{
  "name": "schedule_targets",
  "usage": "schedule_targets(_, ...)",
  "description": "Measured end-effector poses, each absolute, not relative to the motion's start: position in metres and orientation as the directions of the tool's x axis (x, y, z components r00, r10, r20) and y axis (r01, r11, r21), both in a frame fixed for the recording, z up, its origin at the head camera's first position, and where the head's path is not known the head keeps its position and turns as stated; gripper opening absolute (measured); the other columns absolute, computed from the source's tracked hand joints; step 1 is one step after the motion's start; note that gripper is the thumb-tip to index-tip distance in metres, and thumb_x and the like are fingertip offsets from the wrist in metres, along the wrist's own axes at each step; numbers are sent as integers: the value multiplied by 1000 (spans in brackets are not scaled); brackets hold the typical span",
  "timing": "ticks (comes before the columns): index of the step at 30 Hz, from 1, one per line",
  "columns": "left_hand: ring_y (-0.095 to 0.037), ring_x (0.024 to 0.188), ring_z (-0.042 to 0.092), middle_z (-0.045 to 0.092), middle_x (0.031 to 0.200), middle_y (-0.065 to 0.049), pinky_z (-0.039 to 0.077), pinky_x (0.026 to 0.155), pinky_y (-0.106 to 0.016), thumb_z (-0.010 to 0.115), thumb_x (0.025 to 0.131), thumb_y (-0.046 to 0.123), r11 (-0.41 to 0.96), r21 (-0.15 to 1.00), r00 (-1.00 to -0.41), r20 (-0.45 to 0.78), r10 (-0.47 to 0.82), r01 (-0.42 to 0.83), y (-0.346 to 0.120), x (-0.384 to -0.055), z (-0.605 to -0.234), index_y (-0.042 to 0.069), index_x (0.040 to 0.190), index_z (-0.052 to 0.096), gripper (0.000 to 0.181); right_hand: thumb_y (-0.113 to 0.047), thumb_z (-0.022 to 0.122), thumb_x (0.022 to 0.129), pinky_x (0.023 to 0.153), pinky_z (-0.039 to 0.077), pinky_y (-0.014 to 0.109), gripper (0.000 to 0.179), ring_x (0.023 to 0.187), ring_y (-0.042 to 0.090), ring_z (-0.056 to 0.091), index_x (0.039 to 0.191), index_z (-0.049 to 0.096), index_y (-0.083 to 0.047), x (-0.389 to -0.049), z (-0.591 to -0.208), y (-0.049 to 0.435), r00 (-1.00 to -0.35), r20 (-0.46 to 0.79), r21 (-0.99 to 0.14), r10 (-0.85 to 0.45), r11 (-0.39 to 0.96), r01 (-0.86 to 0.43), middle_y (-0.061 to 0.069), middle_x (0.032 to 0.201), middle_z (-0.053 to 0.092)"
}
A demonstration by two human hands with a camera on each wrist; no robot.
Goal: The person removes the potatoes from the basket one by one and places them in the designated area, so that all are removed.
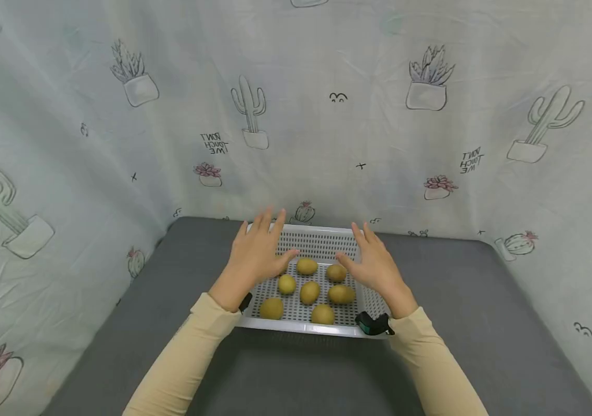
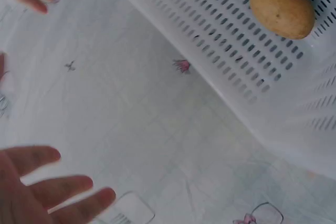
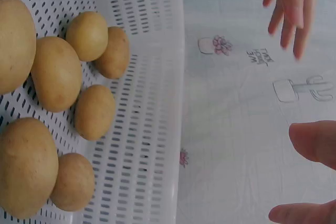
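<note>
A white perforated plastic basket [image 1: 306,328] stands on the grey table and holds several potatoes [image 1: 310,293], spread in a loose single layer. My left hand [image 1: 256,254] is raised over the basket's left side, fingers spread and holding nothing. Above the right side is my right hand [image 1: 376,266], likewise spread, with nothing in its grasp. In the left wrist view, a potato [image 2: 282,9] lies in a corner of the basket, apart from the left fingers [image 2: 63,186]. The right wrist view shows more potatoes [image 3: 56,74] and the right fingers [image 3: 315,142] away from the basket wall.
The grey tabletop [image 1: 296,375] extends on both sides of the basket and in front of it. A pale curtain [image 1: 306,127] printed with cacti and potted plants hangs behind and beside the table. Dark bands with small devices [image 1: 373,323] sit at the wrists.
</note>
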State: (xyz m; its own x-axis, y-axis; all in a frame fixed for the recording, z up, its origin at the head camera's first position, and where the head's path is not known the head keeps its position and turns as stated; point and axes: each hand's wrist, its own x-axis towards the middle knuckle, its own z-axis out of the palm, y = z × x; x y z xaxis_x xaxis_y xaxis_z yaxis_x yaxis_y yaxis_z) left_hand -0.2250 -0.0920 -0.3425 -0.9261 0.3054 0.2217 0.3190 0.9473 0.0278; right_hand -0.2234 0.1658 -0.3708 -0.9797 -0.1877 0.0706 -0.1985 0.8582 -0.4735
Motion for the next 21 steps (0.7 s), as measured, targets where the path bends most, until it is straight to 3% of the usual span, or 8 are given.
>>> schedule_targets(5,-38,128,46,38,147,-23,37,102,-54,61,89,46,957,74,-898,374,233,279,-116,-206,-341,7,149,30,78,-51,49,94,99,35,61,82,132,44,38,154,11,-11,-220,-372,176,-979,18,-622,-205,764,-171,25,151,29)
schedule_targets(8,-40,109,59,40,144,-26,50,80,-50,63,90,39,952,153,-890,419,180,264,-132,-197,-342,3,147,33,74,-52,47,95,97,38,58,80,130,42,42,154,11,-14,-220,-372,182,-978,-8,-675,-207,723,-147,25,149,32)
schedule_targets(10,-42,101,62,40,144,-28,51,70,-50,61,91,36,939,226,-898,414,147,258,-143,-193,-344,1,147,33,72,-50,47,96,99,37,58,78,133,41,39,154,12,-13,-220,-373,188,-978,-8,-706,-207,694,-141,24,151,30)
schedule_targets(12,-43,105,60,38,145,-27,51,70,-52,59,92,36,920,313,-924,365,111,234,-153,-190,-348,1,148,30,72,-47,48,96,101,34,58,75,136,40,35,154,14,-12,-220,-375,193,-979,0,-735,-206,663,-140,22,152,28)
schedule_targets(16,-41,119,52,41,144,-25,45,86,-57,56,94,34,889,431,-969,243,49,153,-172,-187,-363,2,150,27,70,-44,48,97,104,31,59,73,138,40,31,154,14,-12,-220,-378,202,-978,3,-781,-209,610,-133,22,153,27)
schedule_targets(21,-41,114,55,38,145,-27,47,84,-55,58,93,29,859,485,-982,161,98,165,-187,-187,-383,5,149,30,67,-43,48,98,104,29,60,74,139,41,27,154,13,-11,-221,-383,206,-978,-5,-820,-211,561,-116,23,154,24)
